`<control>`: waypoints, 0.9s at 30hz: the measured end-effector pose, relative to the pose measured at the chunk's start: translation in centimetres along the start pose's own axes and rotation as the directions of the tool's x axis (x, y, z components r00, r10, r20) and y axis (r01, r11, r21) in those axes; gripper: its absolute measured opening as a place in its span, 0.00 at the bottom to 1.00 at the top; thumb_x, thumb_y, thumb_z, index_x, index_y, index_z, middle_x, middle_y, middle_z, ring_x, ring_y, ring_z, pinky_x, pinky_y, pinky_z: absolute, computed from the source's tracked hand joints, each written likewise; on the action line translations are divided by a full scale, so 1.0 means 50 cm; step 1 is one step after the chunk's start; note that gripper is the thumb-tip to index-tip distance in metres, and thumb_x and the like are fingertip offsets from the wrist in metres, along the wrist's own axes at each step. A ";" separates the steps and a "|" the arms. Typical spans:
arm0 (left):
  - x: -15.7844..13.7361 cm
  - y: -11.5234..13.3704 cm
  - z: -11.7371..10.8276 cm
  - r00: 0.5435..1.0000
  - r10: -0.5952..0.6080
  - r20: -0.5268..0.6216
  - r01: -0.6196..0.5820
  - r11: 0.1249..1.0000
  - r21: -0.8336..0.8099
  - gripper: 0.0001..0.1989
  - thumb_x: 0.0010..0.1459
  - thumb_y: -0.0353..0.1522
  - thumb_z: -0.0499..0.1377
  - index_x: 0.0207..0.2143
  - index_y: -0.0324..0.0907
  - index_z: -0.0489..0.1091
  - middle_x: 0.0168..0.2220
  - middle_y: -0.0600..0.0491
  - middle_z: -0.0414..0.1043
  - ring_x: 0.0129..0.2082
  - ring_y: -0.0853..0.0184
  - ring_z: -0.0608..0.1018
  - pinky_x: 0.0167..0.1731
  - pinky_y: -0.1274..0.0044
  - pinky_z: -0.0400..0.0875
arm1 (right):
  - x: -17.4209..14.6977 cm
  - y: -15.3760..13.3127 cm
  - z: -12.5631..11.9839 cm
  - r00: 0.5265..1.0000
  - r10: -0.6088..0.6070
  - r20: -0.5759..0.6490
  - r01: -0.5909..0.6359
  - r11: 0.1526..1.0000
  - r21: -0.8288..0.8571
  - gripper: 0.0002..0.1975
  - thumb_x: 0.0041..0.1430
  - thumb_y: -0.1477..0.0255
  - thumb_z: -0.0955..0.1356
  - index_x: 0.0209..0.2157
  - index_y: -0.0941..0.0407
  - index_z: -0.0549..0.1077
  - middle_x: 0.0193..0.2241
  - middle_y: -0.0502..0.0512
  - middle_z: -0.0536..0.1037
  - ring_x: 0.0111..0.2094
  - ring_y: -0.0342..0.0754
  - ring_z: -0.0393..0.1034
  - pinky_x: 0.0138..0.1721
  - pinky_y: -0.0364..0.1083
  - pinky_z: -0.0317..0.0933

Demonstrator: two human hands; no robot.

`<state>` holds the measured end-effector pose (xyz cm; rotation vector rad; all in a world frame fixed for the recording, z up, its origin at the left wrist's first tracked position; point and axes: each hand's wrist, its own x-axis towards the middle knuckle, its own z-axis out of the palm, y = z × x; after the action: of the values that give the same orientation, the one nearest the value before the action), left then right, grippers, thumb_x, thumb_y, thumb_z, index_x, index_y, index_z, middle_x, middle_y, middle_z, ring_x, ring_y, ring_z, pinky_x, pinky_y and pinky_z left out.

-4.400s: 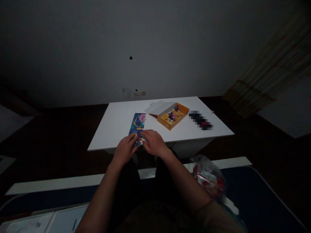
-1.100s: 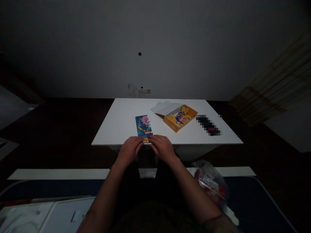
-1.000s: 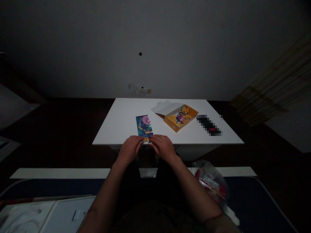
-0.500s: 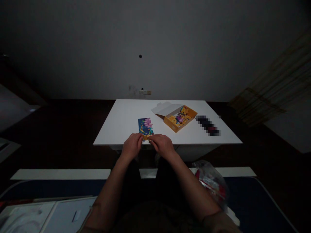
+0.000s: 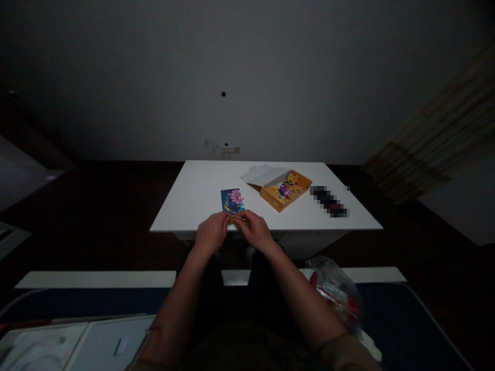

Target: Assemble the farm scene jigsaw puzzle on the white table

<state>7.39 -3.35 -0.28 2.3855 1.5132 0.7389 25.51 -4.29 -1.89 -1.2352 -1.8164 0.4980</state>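
At the table's near edge lies a partly joined jigsaw puzzle (image 5: 232,199), dark blue with pink flowers and bits of orange and teal. My left hand (image 5: 212,232) is at its lower left corner, thumb and fingers closed on a small orange puzzle piece. From the lower right, my right hand (image 5: 256,230) pinches at the same orange bits. Fingers cover much of the lower edge, so the exact outline of the pieces is hidden. An open yellow box (image 5: 274,201) stands to the right, holding several loose orange and purple pieces, its pale lid folded back left.
A blurred-out dark object (image 5: 329,201) lies right of the box on the white table (image 5: 185,196). On the dark blue seat are a clear plastic bag (image 5: 336,288) with red contents, at right, and a pale open case (image 5: 104,342), at left.
My right hand has moved slightly left, nearer my left hand, and its fingers have turned inward over the orange pieces. The box and puzzle stay in place; the view shifts slightly.
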 end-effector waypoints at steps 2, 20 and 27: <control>0.000 0.000 0.001 1.000 0.010 0.008 -0.010 1.000 -0.018 0.13 0.67 0.36 0.47 0.44 0.44 0.69 0.40 0.45 0.74 0.40 0.57 0.75 0.36 0.69 0.66 | 0.003 -0.001 0.003 1.000 0.013 -0.015 -0.013 1.000 0.028 0.07 0.62 0.65 0.65 0.41 0.50 0.71 0.38 0.52 0.78 0.39 0.51 0.72 0.41 0.50 0.65; -0.011 -0.022 0.016 0.988 0.152 0.009 -0.149 0.978 -0.148 0.24 0.56 0.33 0.59 0.56 0.48 0.63 0.53 0.45 0.69 0.53 0.54 0.71 0.53 0.60 0.65 | -0.002 0.032 -0.060 0.940 -0.276 -0.201 0.237 0.951 -0.197 0.13 0.61 0.72 0.64 0.45 0.46 0.73 0.43 0.55 0.77 0.47 0.55 0.70 0.49 0.57 0.64; -0.021 -0.026 0.028 0.988 0.157 0.003 -0.156 0.980 -0.122 0.23 0.59 0.33 0.57 0.57 0.47 0.64 0.60 0.45 0.62 0.61 0.52 0.63 0.59 0.55 0.56 | 0.098 0.114 -0.241 0.871 -0.227 -0.436 -0.001 0.886 -0.464 0.11 0.61 0.68 0.64 0.44 0.53 0.73 0.44 0.61 0.76 0.49 0.58 0.65 0.52 0.62 0.57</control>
<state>6.76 -3.61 -2.35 2.4322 1.2473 0.8223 37.88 0.89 2.76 -1.3900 -1.5936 -0.3148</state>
